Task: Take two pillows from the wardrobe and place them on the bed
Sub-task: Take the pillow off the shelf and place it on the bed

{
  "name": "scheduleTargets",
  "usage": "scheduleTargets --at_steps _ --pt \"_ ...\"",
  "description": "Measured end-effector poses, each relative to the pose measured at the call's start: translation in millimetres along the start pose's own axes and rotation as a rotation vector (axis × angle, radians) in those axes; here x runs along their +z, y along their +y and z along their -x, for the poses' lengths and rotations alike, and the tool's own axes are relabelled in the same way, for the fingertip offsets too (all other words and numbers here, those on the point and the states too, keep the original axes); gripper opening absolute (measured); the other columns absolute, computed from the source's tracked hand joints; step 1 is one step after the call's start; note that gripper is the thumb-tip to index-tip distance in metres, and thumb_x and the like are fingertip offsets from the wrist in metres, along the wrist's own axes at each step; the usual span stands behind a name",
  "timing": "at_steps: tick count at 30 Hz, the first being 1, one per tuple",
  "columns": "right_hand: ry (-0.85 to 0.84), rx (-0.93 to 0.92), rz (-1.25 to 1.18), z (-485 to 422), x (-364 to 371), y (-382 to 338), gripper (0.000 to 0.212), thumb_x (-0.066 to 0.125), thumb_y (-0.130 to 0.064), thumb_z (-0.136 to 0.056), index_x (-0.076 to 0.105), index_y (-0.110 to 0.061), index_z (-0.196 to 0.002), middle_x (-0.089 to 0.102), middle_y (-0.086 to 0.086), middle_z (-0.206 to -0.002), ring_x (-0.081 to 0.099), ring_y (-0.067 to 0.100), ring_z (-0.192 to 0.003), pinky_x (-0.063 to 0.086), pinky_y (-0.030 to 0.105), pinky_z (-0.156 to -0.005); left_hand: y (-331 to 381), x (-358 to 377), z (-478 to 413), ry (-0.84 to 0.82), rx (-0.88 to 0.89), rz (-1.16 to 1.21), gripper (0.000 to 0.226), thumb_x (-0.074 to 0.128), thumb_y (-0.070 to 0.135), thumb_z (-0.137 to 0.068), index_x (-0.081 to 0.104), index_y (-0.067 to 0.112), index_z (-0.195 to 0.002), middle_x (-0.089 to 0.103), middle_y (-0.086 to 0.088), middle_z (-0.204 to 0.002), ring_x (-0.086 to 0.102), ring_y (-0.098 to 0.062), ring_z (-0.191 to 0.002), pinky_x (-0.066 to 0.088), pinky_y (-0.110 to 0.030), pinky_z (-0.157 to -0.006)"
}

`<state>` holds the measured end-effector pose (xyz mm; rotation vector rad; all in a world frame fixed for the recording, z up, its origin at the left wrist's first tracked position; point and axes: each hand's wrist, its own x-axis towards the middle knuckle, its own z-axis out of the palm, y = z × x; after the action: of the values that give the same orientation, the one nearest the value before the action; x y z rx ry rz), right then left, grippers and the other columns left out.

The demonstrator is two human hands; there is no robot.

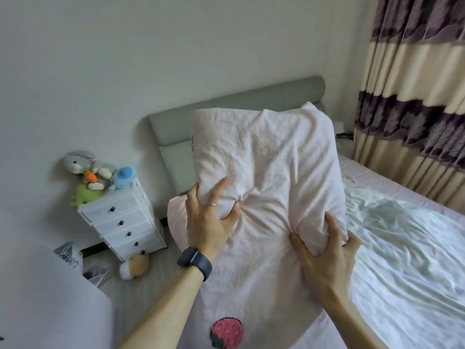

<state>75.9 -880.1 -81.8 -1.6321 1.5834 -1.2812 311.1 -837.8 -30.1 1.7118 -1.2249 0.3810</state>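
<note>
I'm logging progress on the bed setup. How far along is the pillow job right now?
One pale pink pillow is out of the wardrobe and in hand: the left hand and right hand both grip its lower edge, holding it upright over the bed near the grey headboard. A second pillow may sit behind it, but I cannot tell. Left: set this one down, and place the second if it isn't there.

Pillow (266, 157): wrinkled matt cloth. Bed (407, 248) sheet crumpled, slight sheen.
</note>
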Motion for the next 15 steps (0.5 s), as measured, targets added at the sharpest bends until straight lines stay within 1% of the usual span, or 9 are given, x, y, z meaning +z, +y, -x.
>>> scheduleTargets --at_steps 3,5,6,7,9,12,13,15 --pt "-0.044 0.057 0.086 -15 24 7 0.089 0.077 -0.070 -0.068 0.032 -0.055 -0.142 0.028 -0.002 -0.138 0.052 0.036 -0.117 0.042 0.050 -0.105 -28 26 -7 -0.048 -0.063 -0.005 0.057 0.072 0.050 -0.080 0.054 0.049 -0.134 0.040 -0.001 -0.131 0.049 -0.023 -0.125 0.031 -0.009 -0.098" --pt "-0.075 0.085 0.132 -20 40 12 0.089 0.074 -0.073 -0.068 0.029 -0.056 -0.142 0.028 -0.001 -0.140 0.051 0.036 -0.117 0.040 0.050 -0.106 -46 40 -9 -0.080 -0.076 0.003 0.056 0.077 0.044 -0.079 0.059 0.043 -0.132 0.041 -0.002 -0.129 0.043 -0.017 -0.126 0.020 0.000 -0.103" --pt "-0.089 0.109 0.152 -22 47 14 0.088 0.074 -0.073 -0.068 0.028 -0.056 -0.142 0.028 0.001 -0.141 0.051 0.037 -0.116 0.039 0.051 -0.106 -56 48 -10 -0.097 -0.081 0.002 0.055 0.078 0.041 -0.079 0.061 0.041 -0.131 0.041 -0.002 -0.128 0.039 -0.013 -0.127 0.017 0.003 -0.103" --pt "-0.102 0.134 0.172 -23 55 17 0.088 0.073 -0.074 -0.069 0.027 -0.057 -0.142 0.029 0.003 -0.141 0.051 0.038 -0.116 0.038 0.051 -0.106 -65 54 -10 -0.125 -0.098 0.004 0.054 0.078 0.041 -0.079 0.061 0.042 -0.131 0.040 -0.001 -0.129 0.039 -0.012 -0.127 0.018 0.003 -0.102" --pt "-0.124 0.169 0.209 -26 69 20 0.087 0.072 -0.073 -0.070 0.027 -0.056 -0.142 0.030 0.006 -0.143 0.051 0.039 -0.117 0.037 0.054 -0.107 -82 67 -12 -0.205 -0.159 0.012 0.053 0.076 0.045 -0.081 0.058 0.047 -0.131 0.039 0.002 -0.130 0.046 -0.016 -0.123 0.028 -0.001 -0.098" --pt "-0.151 0.206 0.267 -32 89 24 0.084 0.069 -0.074 -0.071 0.027 -0.054 -0.141 0.033 0.008 -0.139 0.051 0.037 -0.118 0.038 0.055 -0.105 -106 92 -15 -0.293 -0.213 0.001 0.050 0.068 0.052 -0.084 0.058 0.047 -0.133 0.042 0.000 -0.130 0.049 -0.022 -0.121 0.041 -0.018 -0.092" --pt "-0.155 0.215 0.289 -35 95 25 0.081 0.069 -0.074 -0.072 0.028 -0.054 -0.139 0.035 0.008 -0.138 0.051 0.036 -0.117 0.038 0.055 -0.105 -114 100 -17 -0.325 -0.227 0.001 0.049 0.065 0.054 -0.085 0.058 0.047 -0.133 0.043 0.000 -0.130 0.050 -0.023 -0.120 0.043 -0.022 -0.089" --pt "-0.152 0.255 0.330 -41 107 28 0.079 0.067 -0.074 -0.072 0.029 -0.053 -0.138 0.036 0.009 -0.136 0.052 0.035 -0.115 0.038 0.054 -0.104 -129 120 -22 -0.387 -0.240 0.007 0.048 0.063 0.055 -0.087 0.057 0.048 -0.134 0.044 0.000 -0.130 0.050 -0.023 -0.119 0.041 -0.022 -0.090"
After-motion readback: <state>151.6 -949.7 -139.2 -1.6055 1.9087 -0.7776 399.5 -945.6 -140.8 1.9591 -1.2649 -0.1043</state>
